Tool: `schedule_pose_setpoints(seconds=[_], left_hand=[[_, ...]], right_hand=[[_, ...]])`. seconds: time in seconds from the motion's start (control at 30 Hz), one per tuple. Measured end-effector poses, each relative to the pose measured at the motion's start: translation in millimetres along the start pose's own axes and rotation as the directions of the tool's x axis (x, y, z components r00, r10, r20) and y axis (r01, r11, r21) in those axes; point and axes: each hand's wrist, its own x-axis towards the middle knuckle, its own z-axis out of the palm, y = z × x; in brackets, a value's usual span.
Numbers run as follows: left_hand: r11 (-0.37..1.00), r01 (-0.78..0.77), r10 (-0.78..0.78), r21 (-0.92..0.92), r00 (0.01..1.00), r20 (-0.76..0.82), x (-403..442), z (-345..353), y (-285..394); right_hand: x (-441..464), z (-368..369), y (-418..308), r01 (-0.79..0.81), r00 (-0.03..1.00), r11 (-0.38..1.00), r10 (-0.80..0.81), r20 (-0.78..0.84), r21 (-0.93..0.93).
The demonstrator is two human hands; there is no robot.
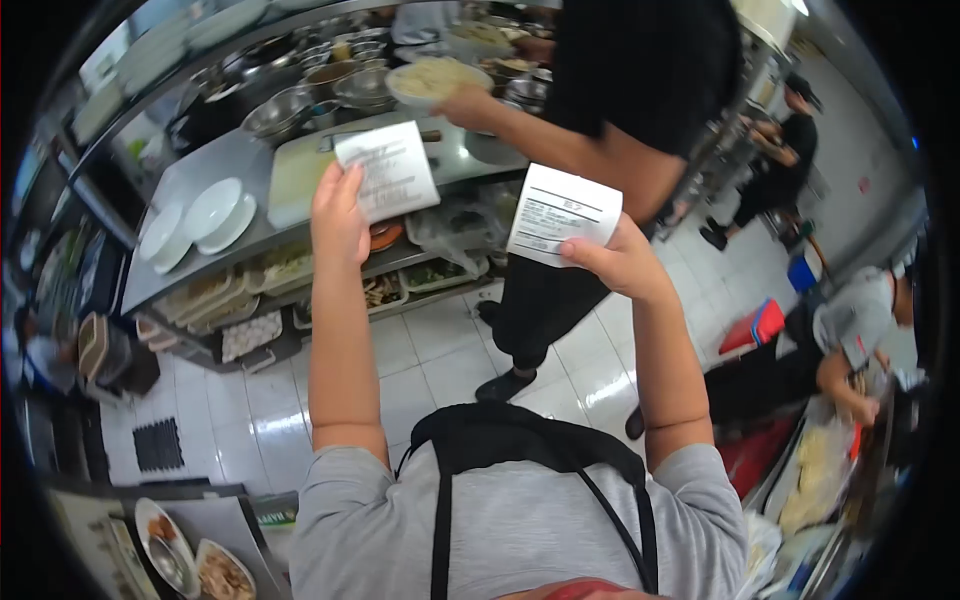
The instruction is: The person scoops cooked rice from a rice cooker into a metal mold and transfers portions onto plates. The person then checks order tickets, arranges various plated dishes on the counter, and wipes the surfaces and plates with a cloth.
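Note:
Both arms reach forward, each hand with paper in it. My left hand (340,215) is closed on a white printed receipt (395,175), pinched at its left edge; the print is too blurred to read. In my right hand (620,262) is another printed receipt (560,212), gripped at its lower right corner with the thumb on its face. The two slips are apart, held up side by side. Beyond the left slip lies a pale cutting board (300,185) on the steel counter (185,185).
A person in black (640,80) stands close ahead, holding a bowl of pale food (440,80). White plates (215,205) sit on the counter. Metal bowls (285,112) stand behind. Another person (860,320) works at the right. Below, food trays (440,272) fill a shelf.

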Motion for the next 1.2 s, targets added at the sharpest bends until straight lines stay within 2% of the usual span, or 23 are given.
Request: schedule_pose_setpoints(seconds=[0.07, 0.17, 0.23, 0.33, 0.4, 0.47, 0.5, 0.53, 0.63, 0.7, 0.77, 0.8, 0.83, 0.9, 0.93, 0.97, 1.03, 1.07, 1.13, 1.2], left_hand=[[0.989, -0.068, 0.075, 0.131, 0.996, -0.049, 30, -13, 9], [0.958, -0.139, 0.163, 0.251, 0.984, -0.078, 87, -23, 18], [0.942, -0.162, 0.181, 0.294, 0.983, -0.04, 124, -29, 25], [0.961, -0.146, 0.151, 0.234, 0.989, -0.004, 171, -26, 38], [0.961, -0.137, 0.125, 0.24, 0.99, 0.064, 211, -29, 40], [0.954, -0.126, 0.096, 0.273, 0.988, 0.119, 255, -26, 41], [0.953, -0.124, 0.089, 0.276, 0.987, 0.137, 277, -21, 41], [0.95, -0.125, 0.073, 0.285, 0.98, 0.186, 302, -17, 37], [0.927, -0.125, 0.006, 0.353, 0.947, 0.32, 382, 2, 32], [0.911, -0.17, 0.023, 0.377, 0.931, 0.365, 429, 29, 29], [0.884, -0.247, 0.087, 0.396, 0.92, 0.381, 465, 62, 27], [0.814, -0.394, 0.204, 0.427, 0.882, 0.425, 505, 74, 19], [0.722, -0.526, 0.311, 0.45, 0.827, 0.468, 544, 88, 12], [0.686, -0.603, 0.42, 0.408, 0.785, 0.455, 577, 123, 23], [0.695, -0.632, 0.536, 0.343, 0.773, 0.338, 586, 139, 25], [0.643, -0.641, 0.566, 0.418, 0.766, 0.305, 608, 147, 30], [0.649, -0.589, 0.59, 0.482, 0.789, 0.169, 650, 159, 37], [0.787, -0.495, 0.497, 0.368, 0.862, 0.097, 619, 163, 50], [0.855, -0.405, 0.437, 0.326, 0.899, -0.031, 626, 169, 58], [0.889, -0.368, 0.405, 0.274, 0.909, -0.093, 618, 173, 65]], right_hand=[[22, 4, 7, 0.107, 0.992, 0.992, -0.103, 0.067, -0.07], [53, 9, 16, 0.069, 0.983, 0.99, -0.046, 0.18, -0.125], [71, 15, 10, 0.124, 0.976, 0.986, -0.1, 0.194, -0.115], [98, 14, 27, 0.142, 0.988, 0.977, -0.129, 0.088, -0.157], [104, 11, 25, -0.046, 0.999, 0.976, 0.051, 0.018, -0.214], [111, 13, 20, -0.167, 0.985, 0.973, 0.157, -0.074, -0.16], [113, 4, 29, -0.148, 0.988, 0.982, 0.143, -0.054, -0.116], [117, -1, 38, -0.047, 0.992, 0.978, 0.022, -0.123, -0.205], [121, 1, 41, -0.089, 0.94, 0.991, 0.05, -0.339, -0.1], [119, 4, 37, -0.131, 0.89, 0.991, 0.109, -0.444, -0.021], [111, 7, 42, -0.132, 0.851, 0.988, 0.071, -0.52, -0.082], [109, 12, 44, -0.14, 0.829, 0.984, 0.054, -0.557, -0.114], [106, 16, 40, -0.171, 0.792, 0.984, 0.109, -0.601, -0.047], [101, 25, 34, -0.216, 0.71, 0.972, 0.221, -0.668, 0.092], [97, 26, 38, -0.199, 0.693, 0.979, 0.177, -0.699, 0.05], [91, 27, 43, -0.186, 0.676, 0.983, 0.132, -0.725, 0.006], [87, 34, 53, -0.117, 0.635, 0.993, 0.052, -0.771, -0.03], [83, 34, 55, -0.154, 0.618, 0.985, 0.034, -0.786, -0.079], [75, 32, 58, -0.233, 0.588, 0.957, 0.0, -0.809, -0.17], [77, 35, 61, -0.228, 0.529, 0.963, -0.003, -0.848, -0.145]])
